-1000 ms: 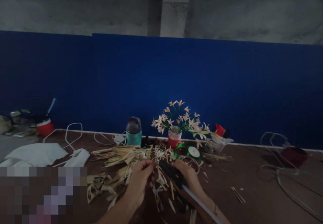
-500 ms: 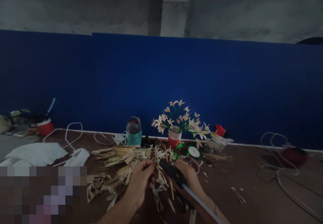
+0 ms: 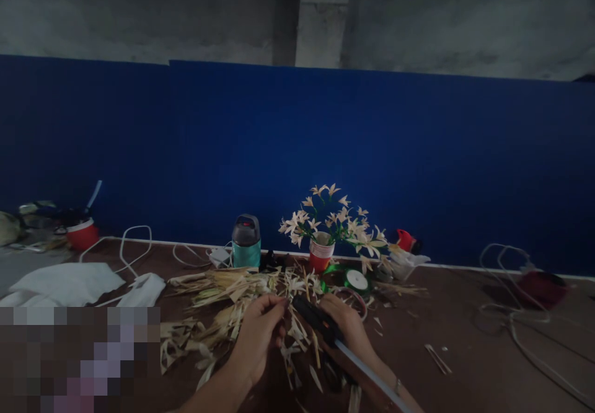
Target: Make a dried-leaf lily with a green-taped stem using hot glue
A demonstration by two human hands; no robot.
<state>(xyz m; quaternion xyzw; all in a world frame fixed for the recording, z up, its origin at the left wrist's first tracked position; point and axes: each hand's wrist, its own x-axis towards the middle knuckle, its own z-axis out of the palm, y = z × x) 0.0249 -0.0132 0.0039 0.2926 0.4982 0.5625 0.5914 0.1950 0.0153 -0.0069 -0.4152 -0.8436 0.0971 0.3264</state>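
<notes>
My right hand point(image 3: 346, 320) is wrapped round a black glue gun point(image 3: 316, 319), and a long pale glue stick point(image 3: 372, 371) runs out of its back toward me. The gun's front end points at my left hand point(image 3: 261, 332), whose thumb and fingertips are pinched together. What lies in that pinch is too small to make out. Under and around both hands are dried husk strips point(image 3: 227, 286) and loose pale petals point(image 3: 297, 332). Just beyond stands a red paper cup point(image 3: 321, 257) holding pale flowers point(image 3: 344, 221) on green stems.
A green ribbon spool point(image 3: 357, 281) lies right of the cup. Left of it stands a teal bottle point(image 3: 246, 252) with a dark top. White cloth point(image 3: 69, 283) and a red cup point(image 3: 82, 234) are at far left. Cables point(image 3: 515, 314) run at right. A blue partition point(image 3: 279, 140) closes the back.
Almost nothing differs. The glue gun's front end has shifted very slightly to the left, and both hands keep the same pose.
</notes>
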